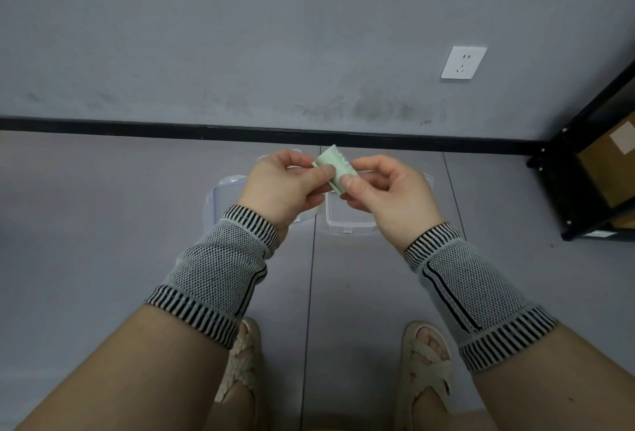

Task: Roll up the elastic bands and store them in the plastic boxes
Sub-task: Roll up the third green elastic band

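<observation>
Both hands (285,183) (388,190) pinch green band (338,169) w/ fingers, hiding clear boxes (347,221) (floor below)

Clear glossy plastic boxes (347,221) on a matt grey floor (103,207); the green band (338,169) looks matt, rubbery; knit cloth sleeves (220,269); black metal shelf (556,190).

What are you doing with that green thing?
A person holds a green band, rolled up small, pinched between the left hand and the right hand. On the floor below sit clear plastic boxes. The one under the right hand is open, and what shows of it looks empty. The band is not in a box yet.
</observation>
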Demonstrator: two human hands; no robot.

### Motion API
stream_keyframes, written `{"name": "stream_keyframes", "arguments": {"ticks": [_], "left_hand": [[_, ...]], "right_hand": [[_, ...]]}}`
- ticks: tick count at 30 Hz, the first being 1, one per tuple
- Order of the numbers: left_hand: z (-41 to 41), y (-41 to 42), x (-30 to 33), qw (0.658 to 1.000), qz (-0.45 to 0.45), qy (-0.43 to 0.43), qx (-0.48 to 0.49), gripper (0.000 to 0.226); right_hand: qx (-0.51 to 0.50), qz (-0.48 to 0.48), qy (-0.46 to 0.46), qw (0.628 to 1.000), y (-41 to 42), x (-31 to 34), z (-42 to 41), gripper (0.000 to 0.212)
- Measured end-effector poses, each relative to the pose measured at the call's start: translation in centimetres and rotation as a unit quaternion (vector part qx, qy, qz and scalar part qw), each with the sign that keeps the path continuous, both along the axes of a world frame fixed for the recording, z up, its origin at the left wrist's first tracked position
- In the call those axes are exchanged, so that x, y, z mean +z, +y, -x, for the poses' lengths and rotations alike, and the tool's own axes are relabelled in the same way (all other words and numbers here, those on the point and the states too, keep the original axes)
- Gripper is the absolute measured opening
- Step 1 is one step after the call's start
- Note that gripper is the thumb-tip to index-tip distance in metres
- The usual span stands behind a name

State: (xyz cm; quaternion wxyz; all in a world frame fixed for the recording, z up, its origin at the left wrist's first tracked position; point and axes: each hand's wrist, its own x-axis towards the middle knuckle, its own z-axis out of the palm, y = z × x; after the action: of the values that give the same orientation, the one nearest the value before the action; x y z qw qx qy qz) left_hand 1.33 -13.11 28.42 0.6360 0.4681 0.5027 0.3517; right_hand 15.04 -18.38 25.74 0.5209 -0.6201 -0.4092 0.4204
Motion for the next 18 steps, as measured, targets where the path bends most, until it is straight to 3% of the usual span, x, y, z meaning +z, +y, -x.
{"name": "stream_keyframes", "arguments": {"ticks": [10, 15, 18], "left_hand": [[0.31, -0.13, -0.14, 0.997, -0.007, 0.047, -0.058, 0.021], [0.17, -0.05, 0.06, 0.999, -0.005, 0.004, -0.033, 0.018], [0.17, -0.02, 0.09, 1.000, -0.003, -0.014, -0.026, 0.018]], "right_hand": [[0.003, -0.037, 0.000, 0.999, -0.21, 0.74, -0.34, 0.025], [-0.021, -0.016, 0.029, 0.999, -0.11, 0.47, -0.54, 0.032], [-0.020, -0.006, 0.085, 0.996, -0.17, 0.65, -0.53, 0.022]]}}
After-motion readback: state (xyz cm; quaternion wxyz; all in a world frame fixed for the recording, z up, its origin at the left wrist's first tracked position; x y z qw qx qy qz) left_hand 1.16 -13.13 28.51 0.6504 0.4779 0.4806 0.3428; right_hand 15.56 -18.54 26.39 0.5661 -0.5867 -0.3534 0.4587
